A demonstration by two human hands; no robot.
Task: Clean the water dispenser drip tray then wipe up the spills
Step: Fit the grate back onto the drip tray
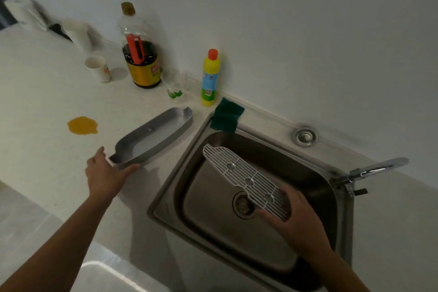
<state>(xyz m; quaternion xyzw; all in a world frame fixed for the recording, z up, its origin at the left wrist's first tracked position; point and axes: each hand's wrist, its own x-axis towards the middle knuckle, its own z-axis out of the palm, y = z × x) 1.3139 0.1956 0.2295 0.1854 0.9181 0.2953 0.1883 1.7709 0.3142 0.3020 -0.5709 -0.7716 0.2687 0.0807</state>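
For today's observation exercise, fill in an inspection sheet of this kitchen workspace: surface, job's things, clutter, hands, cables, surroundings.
Surface: pale countertop with an orange spill.
Job's things: metal drip tray on the counter beside the sink; white grille held over the basin; green sponge on the sink's corner; yellow detergent bottle.
Clutter: soy sauce bottle, paper cup, clear plastic cup, paper rolls.
Hands: left hand touching the tray's end; right hand gripping the grille.
Cables: nothing seen.
Surroundings: white wall, faucet.
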